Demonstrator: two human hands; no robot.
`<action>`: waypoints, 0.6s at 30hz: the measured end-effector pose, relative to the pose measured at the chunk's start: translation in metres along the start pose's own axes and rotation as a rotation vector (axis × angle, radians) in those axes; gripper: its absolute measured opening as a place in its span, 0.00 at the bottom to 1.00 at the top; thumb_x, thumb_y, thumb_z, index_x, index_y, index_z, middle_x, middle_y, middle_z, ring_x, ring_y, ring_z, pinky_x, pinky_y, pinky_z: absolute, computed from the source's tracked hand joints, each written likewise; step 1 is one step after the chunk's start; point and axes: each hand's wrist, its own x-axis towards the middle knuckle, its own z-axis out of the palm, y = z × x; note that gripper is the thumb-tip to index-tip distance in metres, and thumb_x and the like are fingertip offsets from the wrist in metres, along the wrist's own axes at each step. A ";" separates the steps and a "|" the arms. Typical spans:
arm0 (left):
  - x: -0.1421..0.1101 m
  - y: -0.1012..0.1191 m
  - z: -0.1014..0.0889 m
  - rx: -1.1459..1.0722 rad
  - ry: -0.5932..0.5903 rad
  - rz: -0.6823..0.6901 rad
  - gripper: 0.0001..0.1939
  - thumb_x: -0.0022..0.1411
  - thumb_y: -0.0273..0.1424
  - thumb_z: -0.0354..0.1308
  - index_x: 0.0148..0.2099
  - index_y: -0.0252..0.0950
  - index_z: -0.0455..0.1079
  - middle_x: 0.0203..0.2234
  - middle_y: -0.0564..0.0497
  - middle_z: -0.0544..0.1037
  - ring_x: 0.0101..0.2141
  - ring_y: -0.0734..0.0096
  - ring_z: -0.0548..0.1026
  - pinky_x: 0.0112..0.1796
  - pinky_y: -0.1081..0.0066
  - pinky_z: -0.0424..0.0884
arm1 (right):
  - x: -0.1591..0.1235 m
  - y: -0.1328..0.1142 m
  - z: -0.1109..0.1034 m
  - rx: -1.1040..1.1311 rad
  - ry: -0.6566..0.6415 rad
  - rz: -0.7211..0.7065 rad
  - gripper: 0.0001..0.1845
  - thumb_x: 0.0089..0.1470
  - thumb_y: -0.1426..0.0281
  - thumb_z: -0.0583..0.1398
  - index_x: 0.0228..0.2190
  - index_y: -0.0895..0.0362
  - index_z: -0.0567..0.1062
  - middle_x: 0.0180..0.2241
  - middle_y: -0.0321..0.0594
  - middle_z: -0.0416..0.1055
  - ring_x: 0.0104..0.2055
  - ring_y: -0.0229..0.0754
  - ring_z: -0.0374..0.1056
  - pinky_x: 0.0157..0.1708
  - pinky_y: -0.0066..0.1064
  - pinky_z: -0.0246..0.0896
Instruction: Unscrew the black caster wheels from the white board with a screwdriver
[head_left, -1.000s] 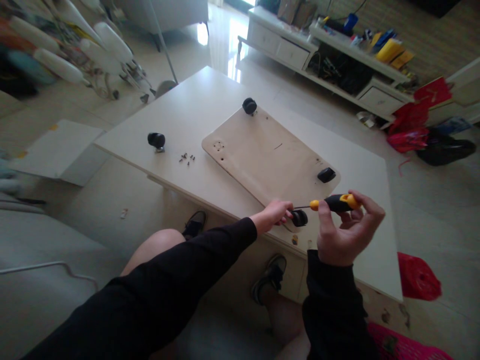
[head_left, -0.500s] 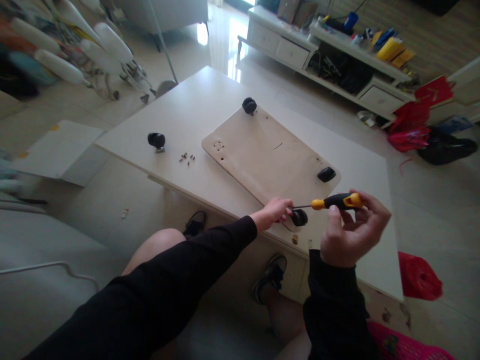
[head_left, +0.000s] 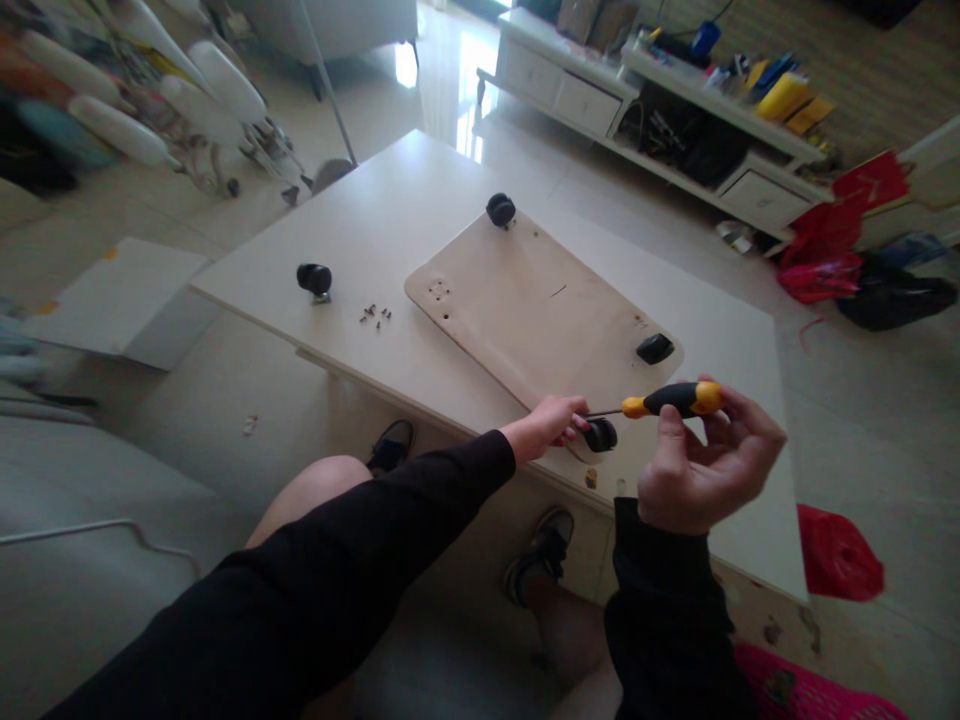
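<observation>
My right hand point(head_left: 705, 470) grips a yellow-and-black screwdriver point(head_left: 671, 401), held almost level with its shaft pointing left. The shaft's tip reaches the fingers of my left hand point(head_left: 551, 420), which are closed beside a black caster point(head_left: 601, 435) at the near corner of a beige board point(head_left: 510, 310). What those fingers pinch is hidden. Two more casters, one at the right corner point(head_left: 655, 349) and one at the far corner point(head_left: 500, 210), stand on the board. Its left corner shows bare holes. A loose caster point(head_left: 315, 280) and several screws point(head_left: 376, 316) lie left of the board.
The board rests on a white table point(head_left: 420, 190), whose near edge runs just above my knees. A white box point(head_left: 127, 305) stands on the floor at left. Behind the table is a cluttered white cabinet point(head_left: 559, 85). Red plastic point(head_left: 840, 555) lies at the right.
The screwdriver's handle has turned a little about its shaft, and the fingers of my right hand have shifted slightly with it. My left hand stays at the near caster.
</observation>
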 end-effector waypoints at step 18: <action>-0.008 0.005 0.002 -0.070 -0.002 -0.030 0.06 0.65 0.30 0.58 0.35 0.33 0.70 0.29 0.51 0.74 0.22 0.79 0.59 0.23 0.73 0.51 | 0.000 0.022 -0.003 -0.057 -0.094 -0.146 0.28 0.49 0.66 0.76 0.51 0.50 0.77 0.48 0.38 0.71 0.48 0.44 0.77 0.36 0.35 0.81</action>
